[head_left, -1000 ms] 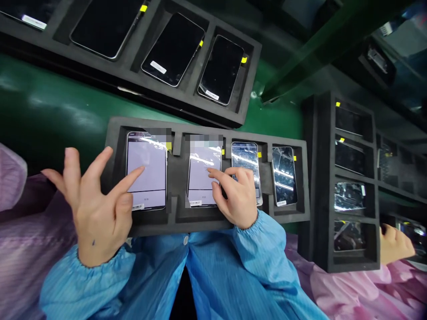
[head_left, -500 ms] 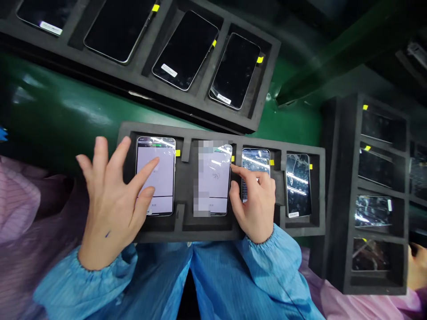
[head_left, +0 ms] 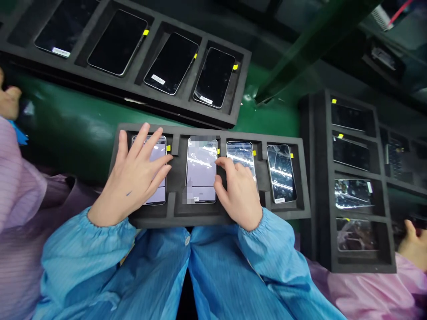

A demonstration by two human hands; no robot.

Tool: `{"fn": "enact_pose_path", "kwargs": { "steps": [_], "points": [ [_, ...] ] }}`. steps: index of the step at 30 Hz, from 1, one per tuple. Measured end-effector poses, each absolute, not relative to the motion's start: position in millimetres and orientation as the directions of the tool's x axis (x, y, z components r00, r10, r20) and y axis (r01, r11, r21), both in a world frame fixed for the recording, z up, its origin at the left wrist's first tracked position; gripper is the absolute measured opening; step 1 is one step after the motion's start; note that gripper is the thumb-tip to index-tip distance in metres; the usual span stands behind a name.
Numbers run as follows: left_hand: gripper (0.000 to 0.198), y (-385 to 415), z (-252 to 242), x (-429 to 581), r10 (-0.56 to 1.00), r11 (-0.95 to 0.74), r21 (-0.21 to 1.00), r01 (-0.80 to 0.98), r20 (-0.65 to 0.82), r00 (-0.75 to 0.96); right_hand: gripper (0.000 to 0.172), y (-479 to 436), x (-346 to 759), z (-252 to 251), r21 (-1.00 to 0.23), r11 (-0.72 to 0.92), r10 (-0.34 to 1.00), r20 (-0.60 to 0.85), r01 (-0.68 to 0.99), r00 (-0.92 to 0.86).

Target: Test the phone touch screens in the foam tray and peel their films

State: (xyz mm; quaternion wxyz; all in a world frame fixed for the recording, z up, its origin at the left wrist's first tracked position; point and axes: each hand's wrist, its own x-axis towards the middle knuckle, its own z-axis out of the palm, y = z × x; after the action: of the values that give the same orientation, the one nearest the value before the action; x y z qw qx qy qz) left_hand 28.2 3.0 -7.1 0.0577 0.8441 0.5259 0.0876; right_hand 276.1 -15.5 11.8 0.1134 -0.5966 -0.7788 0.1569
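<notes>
My left hand [head_left: 138,178] spreads its fingers over a smartphone [head_left: 161,194] with a lit pale screen, covering much of it. The phone lies in the leftmost compartment of a black foam tray [head_left: 200,221] in front of me. A second lit smartphone [head_left: 203,171] rests in the compartment to its right. Curved and apart, the thumb and index finger of my right hand [head_left: 238,193] are at this phone's right edge. That hand partly hides a third smartphone [head_left: 239,150], which shows dark text. At the right end lies a dark-screened smartphone [head_left: 282,175]. Yellow tabs stick out beside the phones.
Beyond, another foam tray [head_left: 238,100] holds several dark phones on the green table [head_left: 100,109]. Stacked trays [head_left: 322,186] with phones stand at right. A co-worker's hand [head_left: 9,100] shows at left, another person's hand [head_left: 413,244] at right. A dark green post [head_left: 300,53] rises behind.
The view has shifted. My left hand has moved right, further over the leftmost phone. My right hand stays at the second phone's edge. A co-worker's hand has appeared at left.
</notes>
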Motion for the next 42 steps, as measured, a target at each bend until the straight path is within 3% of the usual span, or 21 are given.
{"fn": "enact_pose_path", "kwargs": {
  "steps": [5,12,18,42],
  "points": [
    [0.035,3,-7,24,0.901,-0.433,0.158,0.887,0.113,0.42,0.03,-17,268,6,-0.538,0.196,0.964,-0.048,0.82,-0.262],
    [0.038,1,-6,13,0.905,-0.426,0.187,0.885,0.096,0.415,0.028,-8,271,6,-0.584,0.177,0.952,-0.104,0.792,-0.29],
    [0.038,5,-9,12,0.903,-0.429,0.192,0.883,0.097,0.418,0.031,10,270,-2,-0.662,0.22,0.95,-0.022,0.716,-0.312],
    [0.043,5,-17,16,0.949,-0.313,0.245,0.918,0.115,0.293,0.031,9,269,-6,-0.744,0.171,0.977,0.042,0.646,-0.211]
  ]
}}
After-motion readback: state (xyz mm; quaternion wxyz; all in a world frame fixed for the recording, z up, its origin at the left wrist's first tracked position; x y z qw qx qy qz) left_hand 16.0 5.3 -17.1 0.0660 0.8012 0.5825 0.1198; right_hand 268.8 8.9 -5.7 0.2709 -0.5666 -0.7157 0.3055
